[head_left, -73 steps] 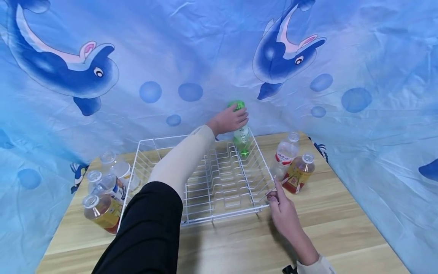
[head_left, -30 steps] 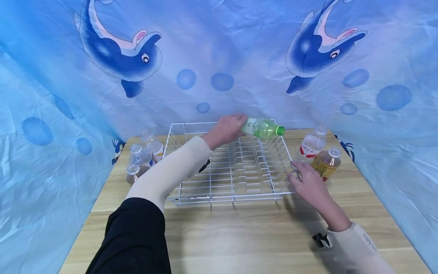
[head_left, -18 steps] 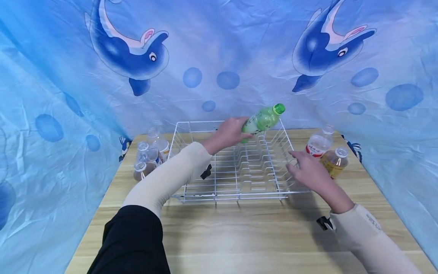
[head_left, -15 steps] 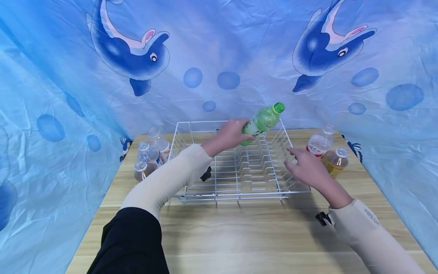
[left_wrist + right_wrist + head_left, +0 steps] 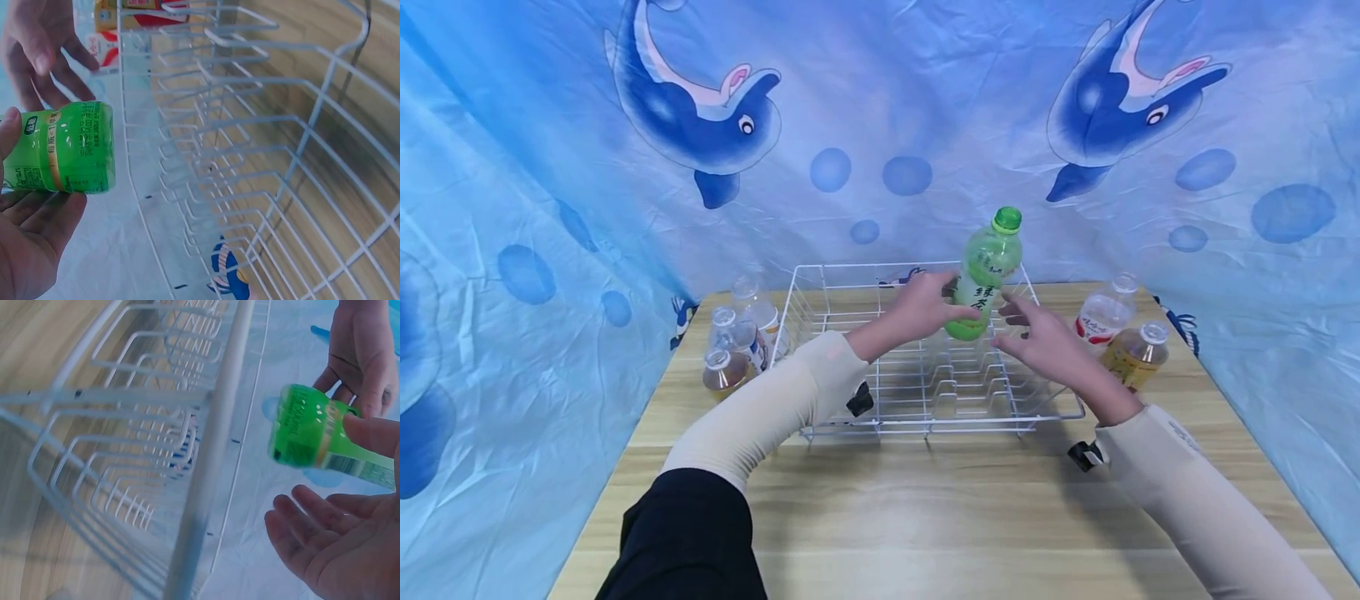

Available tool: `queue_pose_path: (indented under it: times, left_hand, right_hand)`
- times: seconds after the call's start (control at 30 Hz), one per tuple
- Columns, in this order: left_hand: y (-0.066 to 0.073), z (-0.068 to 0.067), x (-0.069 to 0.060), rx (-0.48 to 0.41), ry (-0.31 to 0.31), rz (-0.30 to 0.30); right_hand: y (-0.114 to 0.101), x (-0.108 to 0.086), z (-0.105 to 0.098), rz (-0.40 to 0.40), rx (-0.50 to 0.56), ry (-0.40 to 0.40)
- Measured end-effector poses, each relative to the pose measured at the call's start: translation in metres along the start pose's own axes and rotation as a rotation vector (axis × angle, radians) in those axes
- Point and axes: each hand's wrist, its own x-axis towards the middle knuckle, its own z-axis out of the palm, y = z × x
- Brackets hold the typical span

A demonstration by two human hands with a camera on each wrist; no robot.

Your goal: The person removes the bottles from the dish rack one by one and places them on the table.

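Observation:
My left hand [image 5: 919,310] holds a green plastic drink bottle [image 5: 991,265] around its lower part, thumb on the near side. The bottle leans slightly right, its green cap up, above a white wire dish rack [image 5: 917,431]. Beside the bottle's lower right is my right hand [image 5: 1039,338], fingers spread and loosely curved. The right wrist view shows a gap between the right fingers [image 5: 294,519] and the bottle's green base [image 5: 297,428]. In the left wrist view, the left thumb [image 5: 9,132] and fingers lie on opposite sides of the bottle.
Left of the rack stand several bottles, among them a brown-tinted one [image 5: 724,377]. To its right are a clear bottle [image 5: 1105,315] with a red-and-white label and a yellow-labelled bottle [image 5: 1138,354]. A blue dolphin-print sheet [image 5: 880,108] hangs behind the wooden table [image 5: 925,517].
The left hand lifted the green bottle from the rack's back right corner and turned it cap up. My right hand left the rack's right edge and moved in beside the bottle.

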Motion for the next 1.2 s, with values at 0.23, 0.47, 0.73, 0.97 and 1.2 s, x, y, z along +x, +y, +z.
queue_pose_path:
  times: [0.23, 0.47, 0.73, 0.97, 1.2]
  left_hand:
    - [0.006, 0.004, -0.009, -0.053, -0.020, 0.041]
    - [0.007, 0.007, -0.014, -0.093, -0.030, 0.080]
    - [0.010, 0.007, -0.016, -0.097, -0.031, 0.113]
    - [0.010, 0.009, -0.018, -0.145, -0.061, 0.113]
    - [0.007, 0.008, -0.020, -0.108, -0.144, 0.157]
  right_hand:
    - [-0.008, 0.003, 0.007, -0.030, 0.116, 0.030]
    - [-0.008, 0.003, 0.013, -0.052, 0.166, 0.059]
    - [-0.007, 0.004, 0.017, -0.071, 0.191, 0.099]
    - [-0.006, 0.001, 0.019, -0.064, 0.198, 0.104]
    - [-0.001, -0.005, 0.015, -0.032, 0.212, 0.110]
